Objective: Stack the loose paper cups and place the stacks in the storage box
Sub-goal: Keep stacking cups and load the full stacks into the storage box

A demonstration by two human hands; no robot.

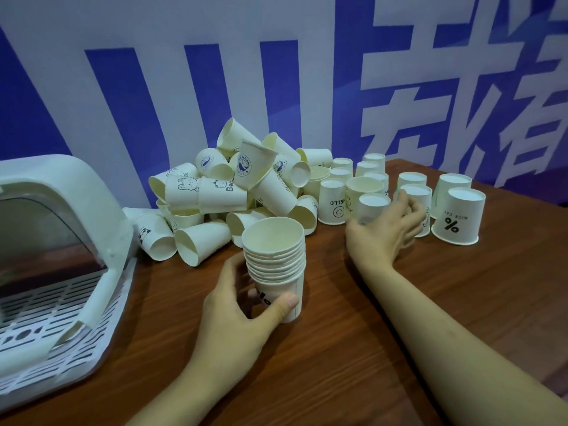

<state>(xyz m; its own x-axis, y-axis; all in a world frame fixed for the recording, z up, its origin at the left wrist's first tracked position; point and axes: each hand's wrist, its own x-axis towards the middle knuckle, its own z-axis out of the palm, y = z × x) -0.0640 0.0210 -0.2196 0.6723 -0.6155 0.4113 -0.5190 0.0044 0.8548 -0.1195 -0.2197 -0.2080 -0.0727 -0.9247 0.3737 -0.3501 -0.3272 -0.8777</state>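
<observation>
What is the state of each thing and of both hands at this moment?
Stack of cups: upright, mouths up, gripped by left hand.
Right hand: curled round an upside-down cup.
Cup pile: loose, jumbled.
Inverted cups: standing separately.
Storage box: lid open.

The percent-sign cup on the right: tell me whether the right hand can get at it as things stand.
Probably yes. The right hand is already among the upside-down cups, and the percent-sign cup stands just beyond it at the front, with nothing in between.
</observation>
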